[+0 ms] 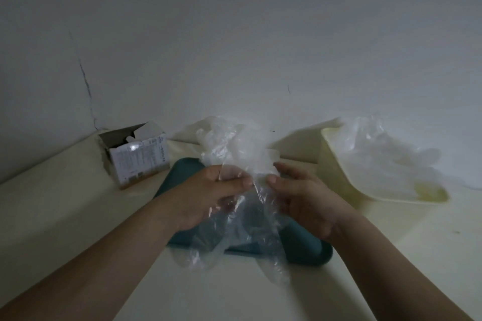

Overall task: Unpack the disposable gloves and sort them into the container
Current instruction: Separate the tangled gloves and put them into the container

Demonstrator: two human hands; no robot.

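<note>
A bunch of clear plastic disposable gloves [236, 154] is held up in the middle of the view, above a teal tray [305, 247]. My left hand [208, 195] grips the bunch from the left, thumb and fingers curled round the film. My right hand [302, 198] pinches the same bunch from the right. Loose glove film hangs down below both hands over the tray. At the right stands a pale yellow container [336, 164] with several clear gloves [386, 161] piled in it and spilling over its far rim.
An opened cardboard glove box [138, 156] stands at the back left on the cream table [65, 211]. A white wall rises close behind everything. Bare tabletop lies at the front left and front right of the tray.
</note>
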